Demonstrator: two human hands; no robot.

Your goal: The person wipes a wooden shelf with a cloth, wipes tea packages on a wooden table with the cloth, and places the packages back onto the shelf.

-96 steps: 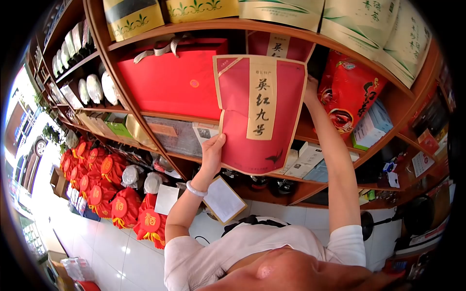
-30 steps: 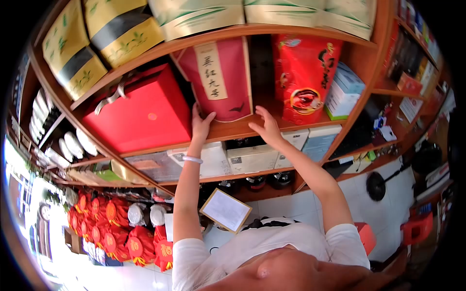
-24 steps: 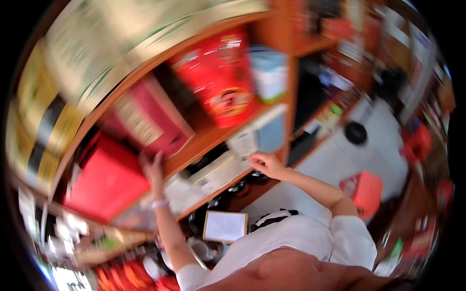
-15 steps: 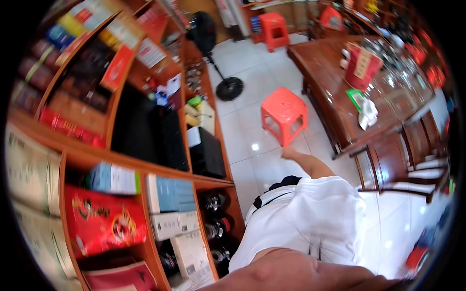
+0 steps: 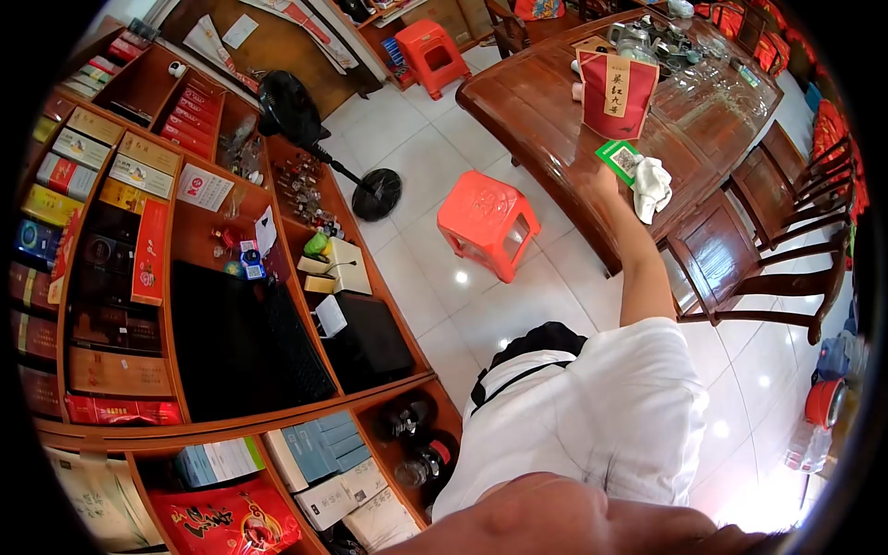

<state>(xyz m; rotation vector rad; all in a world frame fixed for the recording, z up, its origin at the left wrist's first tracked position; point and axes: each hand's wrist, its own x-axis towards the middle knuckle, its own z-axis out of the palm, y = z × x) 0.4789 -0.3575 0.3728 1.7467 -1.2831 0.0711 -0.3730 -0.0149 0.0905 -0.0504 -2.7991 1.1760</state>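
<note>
My right hand point(image 5: 597, 176) reaches over the near edge of the dark wooden table point(image 5: 523, 88). Its fingers are smeared by motion, beside a green card with a printed code point(image 5: 619, 160). Just beyond the card, a red pouch with a beige label point(image 5: 617, 97) stands upright on the table; I cannot tell whether my fingers touch either one. A crumpled white cloth point(image 5: 652, 191) lies at the table's edge, right of the card. My left hand is out of view.
A red plastic stool point(image 5: 487, 222) stands before the table, another red stool point(image 5: 431, 57) farther back. The black fan point(image 5: 376, 194) stands on the tiled floor. Wooden chairs point(image 5: 717, 250) line the right. Shelves with boxes point(image 5: 97, 393) fill the left, and a red tea bag point(image 5: 227, 518) is at lower left.
The view has swung from the shelf to the table. Earlier both my hands held a red pouch and stood it on the shelf; since then, my left hand has left view and my right has moved to the table.
</note>
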